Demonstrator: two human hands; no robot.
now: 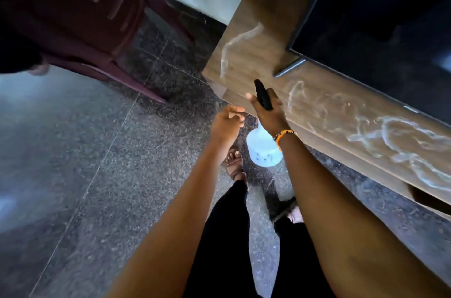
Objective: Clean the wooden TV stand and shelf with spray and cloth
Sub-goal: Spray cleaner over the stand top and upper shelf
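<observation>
A wooden TV stand point(249, 58) runs from the upper middle to the right edge, its top streaked with white foamy spray lines. My right hand point(268, 112) grips the black trigger head of a pale blue spray bottle point(262, 149), nozzle pointing at the stand's left end. My left hand point(228, 124) hovers just left of the bottle with its fingers curled in; whether it holds something small I cannot tell. No cloth is visible.
A black TV point(378, 29) stands on the stand. A dark maroon plastic chair point(80, 15) sits at the upper left on the speckled dark tile floor point(97, 175). My legs and sandalled feet point(235, 163) are below the bottle.
</observation>
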